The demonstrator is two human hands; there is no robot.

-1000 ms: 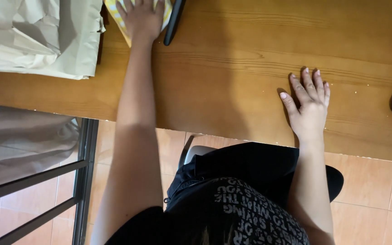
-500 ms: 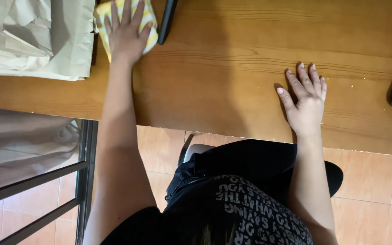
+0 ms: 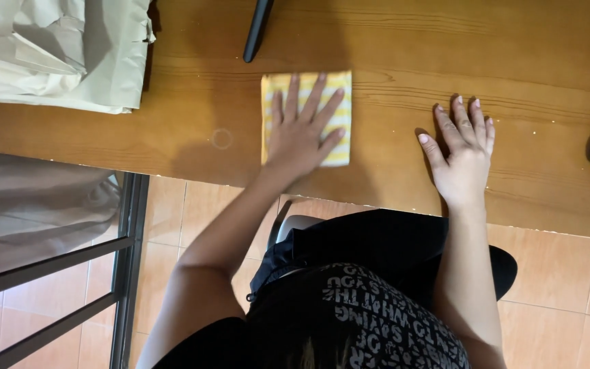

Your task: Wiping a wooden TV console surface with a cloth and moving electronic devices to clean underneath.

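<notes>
Left hand point(image 3: 302, 133), fingers spread flat, has dragged the yellow striped cloth point(image 3: 339, 89) nearer across the wooden table point(image 3: 192, 123); right hand point(image 3: 462, 154) stays splayed, empty, off to its side.

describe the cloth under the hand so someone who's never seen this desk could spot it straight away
On the wooden table, look near its front edge, a little left of centre, just below the slim black object. There the left hand lies flat, fingers spread, on a folded cloth. It is a small square with yellow and white stripes, unlike the crumpled beige paper bag at the far left.
</notes>
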